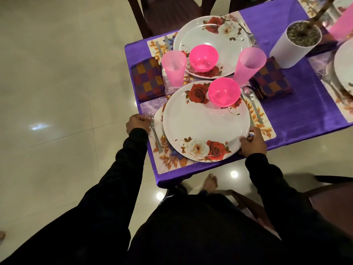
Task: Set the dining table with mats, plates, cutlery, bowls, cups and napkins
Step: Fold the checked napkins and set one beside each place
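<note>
A white rose-patterned plate [206,127] lies on the near floral mat [172,163], with a pink bowl [223,91] on its far edge. My right hand [252,142] grips the plate's near right rim, thumb on top. A second white rim [158,115] shows under the plate's left side. My left hand [136,123] is curled at the tines of the fork [155,134] left of the plate. A spoon [252,104] lies to the right. The far place has a plate [210,35], a bowl [203,58], two pink cups [173,66] [248,63] and checked napkins [148,79] [271,79].
The purple tablecloth [305,111] covers the table. A white plant pot [294,44] stands in its middle. Another set place [343,69] shows at the right edge. Dark wooden chairs stand at the far side [162,12] and beside me at right [315,197].
</note>
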